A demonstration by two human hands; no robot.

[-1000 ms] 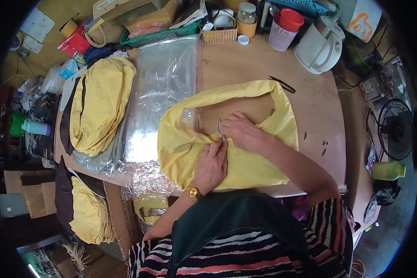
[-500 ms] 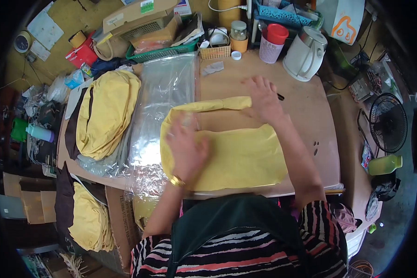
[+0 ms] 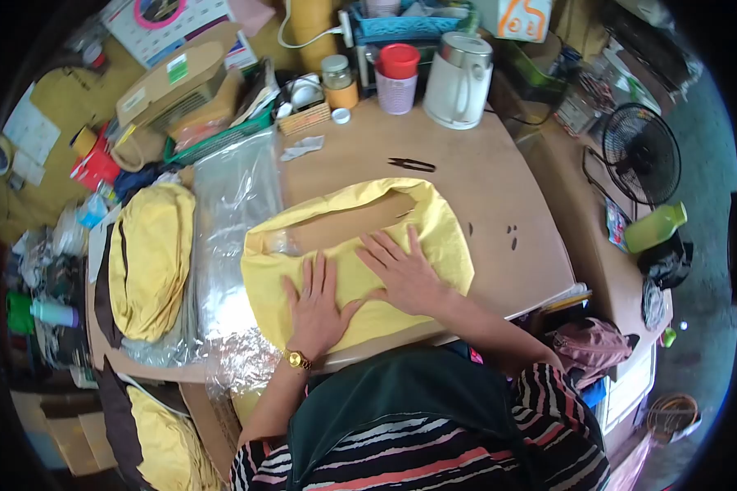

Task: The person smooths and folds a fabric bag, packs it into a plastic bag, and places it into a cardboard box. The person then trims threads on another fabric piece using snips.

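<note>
A yellow cloth bag [image 3: 442, 237] lies flat on the brown table, its long strap or handle looped along the far side with the table showing through the gap. Both palms press on its body. My left hand [image 3: 315, 307], with a gold watch at the wrist, rests on the left part, fingers spread and pointing away from me. On the middle right lies my right hand [image 3: 405, 274], also spread, its thumb close to the left thumb. Beyond the bag are small black thread snips [image 3: 412, 164].
Clear plastic sheets [image 3: 233, 196] lie left of the bag, beside a pile of yellow and dark bags [image 3: 151, 262]. At the back stand a white kettle [image 3: 458, 82], a lilac cup [image 3: 396, 92], a jar [image 3: 337, 80] and a green basket [image 3: 221, 135]. A black fan [image 3: 643, 155] is at right.
Both hands have come down onto the yellow bag and lie flat. The right hand has moved nearer to me, uncovering the snips. The bag's right side now joins the strap, and the view has shifted.
</note>
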